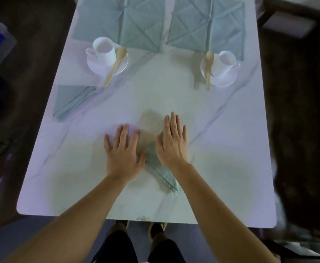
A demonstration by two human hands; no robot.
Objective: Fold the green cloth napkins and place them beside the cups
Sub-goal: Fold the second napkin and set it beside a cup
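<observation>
On the near middle of the table (231,168), a pale green folded napkin (162,172) lies slanted under the flat, straight-fingered right hand (172,143), its far end hidden; the left hand (124,150) rests flat beside.

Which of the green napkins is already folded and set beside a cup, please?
The folded napkin on the left, near the left cup. The two far napkins lie spread open; the fourth napkin lies partly under the right hand, beside the left hand.
</observation>
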